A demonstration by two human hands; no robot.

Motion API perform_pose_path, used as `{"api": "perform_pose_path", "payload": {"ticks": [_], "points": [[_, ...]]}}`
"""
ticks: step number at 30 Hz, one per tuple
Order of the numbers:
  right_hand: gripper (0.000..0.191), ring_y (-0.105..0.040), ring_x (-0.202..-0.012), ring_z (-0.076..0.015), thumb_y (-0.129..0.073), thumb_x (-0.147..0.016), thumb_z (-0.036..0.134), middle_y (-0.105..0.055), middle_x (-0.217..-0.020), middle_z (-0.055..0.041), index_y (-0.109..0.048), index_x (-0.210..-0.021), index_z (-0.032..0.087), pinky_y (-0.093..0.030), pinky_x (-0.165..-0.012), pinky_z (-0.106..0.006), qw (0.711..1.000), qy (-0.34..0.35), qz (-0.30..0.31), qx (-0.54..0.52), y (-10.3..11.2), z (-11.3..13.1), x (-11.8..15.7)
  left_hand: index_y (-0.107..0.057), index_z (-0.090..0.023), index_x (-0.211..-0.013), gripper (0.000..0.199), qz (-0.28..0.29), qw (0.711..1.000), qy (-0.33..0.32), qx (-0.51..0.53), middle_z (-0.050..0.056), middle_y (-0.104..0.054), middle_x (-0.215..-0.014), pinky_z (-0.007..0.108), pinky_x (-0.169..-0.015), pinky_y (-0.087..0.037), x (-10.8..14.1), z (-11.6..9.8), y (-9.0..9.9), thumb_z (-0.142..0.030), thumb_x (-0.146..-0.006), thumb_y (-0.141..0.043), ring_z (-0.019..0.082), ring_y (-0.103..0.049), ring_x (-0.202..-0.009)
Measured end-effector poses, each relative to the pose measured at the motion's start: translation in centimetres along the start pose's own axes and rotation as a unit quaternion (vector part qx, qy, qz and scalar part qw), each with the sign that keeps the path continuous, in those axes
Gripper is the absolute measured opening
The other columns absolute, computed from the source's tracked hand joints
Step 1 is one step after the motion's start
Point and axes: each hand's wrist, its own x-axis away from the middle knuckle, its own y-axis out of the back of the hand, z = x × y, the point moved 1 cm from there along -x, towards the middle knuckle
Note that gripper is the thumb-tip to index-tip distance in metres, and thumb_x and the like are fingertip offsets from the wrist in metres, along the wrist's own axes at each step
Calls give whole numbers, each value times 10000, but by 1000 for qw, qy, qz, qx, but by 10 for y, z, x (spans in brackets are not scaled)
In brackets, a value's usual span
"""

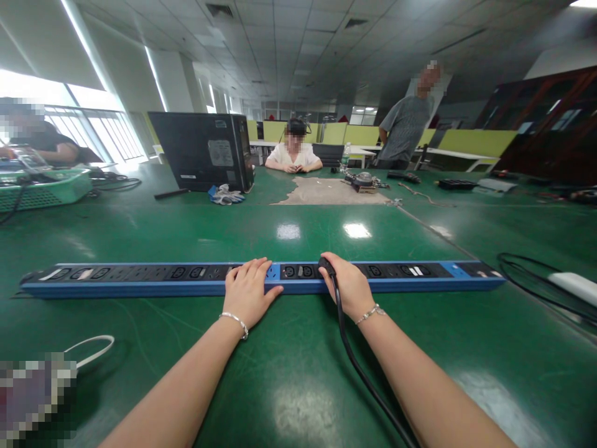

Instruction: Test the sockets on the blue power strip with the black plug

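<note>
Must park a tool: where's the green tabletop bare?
Between the long blue power strip and flat beige sheet; between the thin white loop and left forearm. Crowded: mid-strip, at the left hand, right hand and black plug.

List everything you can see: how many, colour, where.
Glossy tabletop: 1, green, foreground
Long power strip: 1, blue and black, on tabletop
Moulded plug with cord: 1, black, at strip
Boxy computer case: 1, black, left rear
Crumpled fabric gloves: uncounted, white-blue, beside case
Plastic basket: 1, green, far left
Flat sheet: 1, beige, rear centre
People: 3, dark, white, grey tops, background
Left hand: 1, bare, on strip
Right hand: 1, bare, gripping plug
</note>
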Motion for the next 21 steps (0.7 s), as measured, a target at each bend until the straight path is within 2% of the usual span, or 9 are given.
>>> {"api": "perform_pose_path", "payload": {"ticks": [6,8,13,21], "points": [[329,-629,-906,-197,-391,-896,299,-654,-1078,-97,-545,-1153,162,-474,-819,-312,999,-2,3,43,0,11,1,-487,-257,-1241,496,4,1000,2,1,75,-523,-1317,454,-981,-276,0,0,-1,-476,-798,-519,265,-445,-1199],[330,-638,-887,-194,-397,-889,297,-656,-1079,-93,-546,-1155,170,-490,-785,-301,999,-28,-6,30,-1,12,1,-486,-257,-1241,497,4,1000,2,1,75,-522,-1319,453,-980,-275,0,0,-1,-479,-797,-520,263,-444,-1200],[319,-656,-782,-206,-445,-863,328,-695,-932,-74,-573,-1122,194,-503,-724,-307,995,-94,-14,-9,0,6,-1,-488,-253,-1232,490,3,1000,0,2,68,-520,-1322,447,-974,-283,0,1,-1,-484,-800,-515,259,-443,-1205],[298,-655,-719,-189,-487,-835,357,-696,-828,-27,-584,-1090,237,-501,-683,-290,986,-137,-1,-93,2,-4,-1,-492,-250,-1224,483,-1,1000,-2,-1,63,-522,-1321,444,-972,-284,0,1,-1,-487,-803,-512,259,-447,-1201]]}}
